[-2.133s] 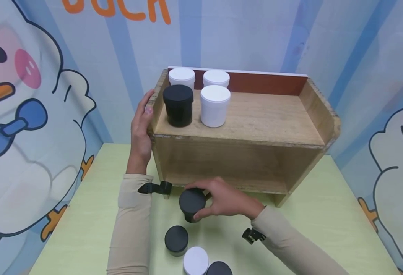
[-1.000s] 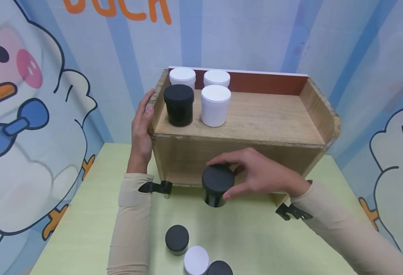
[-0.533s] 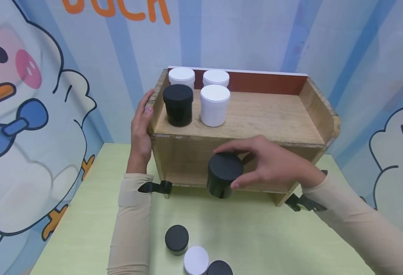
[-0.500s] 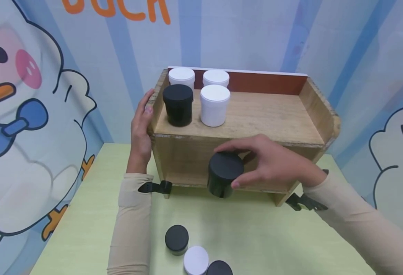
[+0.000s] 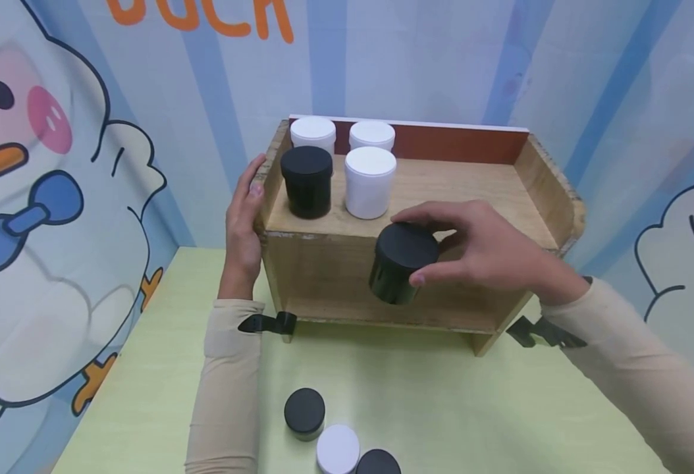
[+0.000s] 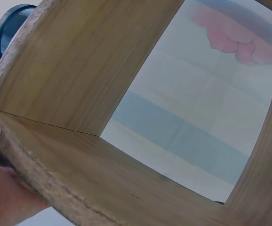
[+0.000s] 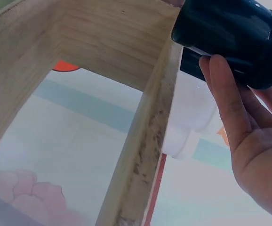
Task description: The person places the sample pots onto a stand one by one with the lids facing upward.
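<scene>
My right hand (image 5: 489, 247) holds a black lidded jar (image 5: 404, 263) between thumb and fingers, raised in front of the wooden shelf's (image 5: 459, 224) upper board edge. In the right wrist view the black jar (image 7: 230, 40) appears at top right, with fingertips against its side. My left hand (image 5: 243, 227) rests along the shelf's left side panel, fingers extended and thumb at the front edge. On the upper board stand another black jar (image 5: 307, 182) at front left, a white jar (image 5: 371, 183) beside it, and two white jars behind, one at the back left (image 5: 313, 133).
Nearer on the pale green table (image 5: 442, 408) are a black-lidded jar (image 5: 304, 412), a white-lidded jar (image 5: 338, 449) and another black lid (image 5: 378, 463), cut off by the frame. The shelf's raised right side panel (image 5: 548, 191) and red-brown back strip (image 5: 459, 143) border its upper board.
My right hand has lifted the black jar from low in front of the shelf, up and to the right, to the height of the upper board's edge. The left hand has stayed put.
</scene>
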Motion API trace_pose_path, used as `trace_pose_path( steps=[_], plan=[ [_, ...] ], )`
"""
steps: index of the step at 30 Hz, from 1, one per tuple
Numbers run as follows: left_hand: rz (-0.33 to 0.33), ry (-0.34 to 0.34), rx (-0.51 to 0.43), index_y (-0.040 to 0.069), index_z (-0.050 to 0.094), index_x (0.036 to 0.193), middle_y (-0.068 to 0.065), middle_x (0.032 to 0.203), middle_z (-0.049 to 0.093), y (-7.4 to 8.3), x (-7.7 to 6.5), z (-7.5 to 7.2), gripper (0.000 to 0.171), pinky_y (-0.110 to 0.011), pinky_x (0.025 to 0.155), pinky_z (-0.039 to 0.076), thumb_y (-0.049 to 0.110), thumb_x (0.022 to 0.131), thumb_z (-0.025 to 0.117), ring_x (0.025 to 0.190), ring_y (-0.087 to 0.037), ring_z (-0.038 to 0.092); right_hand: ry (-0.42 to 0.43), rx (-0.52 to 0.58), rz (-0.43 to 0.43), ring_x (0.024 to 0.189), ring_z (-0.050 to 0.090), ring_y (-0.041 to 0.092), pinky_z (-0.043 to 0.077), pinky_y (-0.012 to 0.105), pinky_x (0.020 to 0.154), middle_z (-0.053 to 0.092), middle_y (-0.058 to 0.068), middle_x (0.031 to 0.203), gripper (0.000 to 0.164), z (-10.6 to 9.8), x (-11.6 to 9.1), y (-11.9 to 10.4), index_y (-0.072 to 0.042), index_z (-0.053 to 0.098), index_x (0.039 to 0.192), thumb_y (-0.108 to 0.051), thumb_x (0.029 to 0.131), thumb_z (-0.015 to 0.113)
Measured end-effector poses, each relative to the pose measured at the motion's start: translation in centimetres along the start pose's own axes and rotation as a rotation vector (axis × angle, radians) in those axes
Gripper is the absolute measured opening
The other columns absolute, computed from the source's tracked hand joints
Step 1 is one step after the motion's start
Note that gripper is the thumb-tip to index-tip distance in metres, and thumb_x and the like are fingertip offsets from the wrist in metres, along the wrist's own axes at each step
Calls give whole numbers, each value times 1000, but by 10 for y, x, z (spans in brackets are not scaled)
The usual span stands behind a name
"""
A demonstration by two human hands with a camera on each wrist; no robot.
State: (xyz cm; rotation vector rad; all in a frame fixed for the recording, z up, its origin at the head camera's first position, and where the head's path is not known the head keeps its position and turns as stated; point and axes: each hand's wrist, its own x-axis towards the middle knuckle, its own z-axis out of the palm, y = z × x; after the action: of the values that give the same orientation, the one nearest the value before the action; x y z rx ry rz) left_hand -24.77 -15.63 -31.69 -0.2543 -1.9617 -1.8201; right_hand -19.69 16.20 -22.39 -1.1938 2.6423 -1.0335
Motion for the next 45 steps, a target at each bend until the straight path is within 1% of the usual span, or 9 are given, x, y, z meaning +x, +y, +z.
trace_pose_path(
  steps=[8, 16, 21, 26, 30, 35, 38, 42, 45],
  plan=[
    [-12, -2, 3, 38, 42, 151, 12, 162, 33, 0, -2, 1, 53, -58, 124, 12, 48, 99, 38, 154, -15, 25, 92, -15, 62, 107, 67, 17, 61, 30, 84, 71, 5, 119, 61, -13, 0, -3, -15, 62, 134, -18, 78, 87],
    [-10, -1, -4, 38, 42, 151, 12, 162, 33, -1, -1, 1, 53, -58, 125, 12, 48, 99, 38, 154, -15, 25, 201, -55, 123, 101, 71, 21, 57, 17, 77, 72, 9, 116, 57, -29, 3, -2, -16, 65, 131, -18, 78, 87],
    [-8, -2, -1, 39, 42, 151, 13, 163, 33, -1, -1, 1, 52, -59, 125, 11, 48, 99, 37, 154, -16, 24, 262, -124, 202, 102, 69, 22, 52, 12, 75, 72, 10, 115, 58, -39, 7, 2, -15, 63, 133, -27, 80, 85],
    [-16, -4, -1, 38, 42, 151, 12, 163, 32, -1, -1, 0, 54, -61, 124, 10, 50, 99, 37, 155, -17, 23, 289, -188, 265, 106, 65, 24, 44, 19, 76, 70, 13, 120, 63, -47, 17, 13, -15, 61, 137, -38, 83, 81],
    [-10, -3, -3, 37, 42, 151, 12, 163, 33, 0, -1, 0, 55, -59, 125, 10, 50, 98, 38, 154, -16, 23, 309, -197, 321, 108, 66, 26, 44, 25, 81, 69, 15, 124, 67, -52, 27, 19, -13, 60, 138, -45, 83, 80],
    [-3, -1, 0, 36, 42, 151, 11, 163, 33, 2, -1, 0, 55, -58, 125, 11, 49, 99, 38, 154, -16, 24, 315, -231, 399, 114, 64, 28, 44, 40, 92, 69, 16, 127, 72, -55, 37, 20, -12, 58, 140, -52, 82, 77],
    [-3, 0, -1, 38, 43, 151, 12, 163, 33, 2, 0, 0, 54, -59, 125, 12, 49, 99, 38, 154, -16, 24, 319, -245, 440, 118, 61, 31, 44, 47, 97, 66, 18, 131, 77, -55, 41, 20, -11, 55, 143, -55, 83, 75],
    [-3, -2, 1, 40, 43, 150, 12, 162, 34, 1, 0, 0, 52, -59, 124, 12, 48, 99, 38, 154, -16, 25, 330, -243, 485, 122, 58, 33, 44, 50, 101, 62, 21, 137, 81, -54, 47, 20, -9, 51, 145, -57, 84, 73],
    [-3, -2, 1, 39, 43, 151, 12, 162, 34, 1, 0, 0, 53, -59, 124, 11, 49, 99, 38, 154, -16, 24, 336, -236, 507, 120, 58, 34, 46, 49, 100, 61, 22, 138, 80, -55, 53, 22, -7, 51, 145, -56, 85, 71]
  ],
)
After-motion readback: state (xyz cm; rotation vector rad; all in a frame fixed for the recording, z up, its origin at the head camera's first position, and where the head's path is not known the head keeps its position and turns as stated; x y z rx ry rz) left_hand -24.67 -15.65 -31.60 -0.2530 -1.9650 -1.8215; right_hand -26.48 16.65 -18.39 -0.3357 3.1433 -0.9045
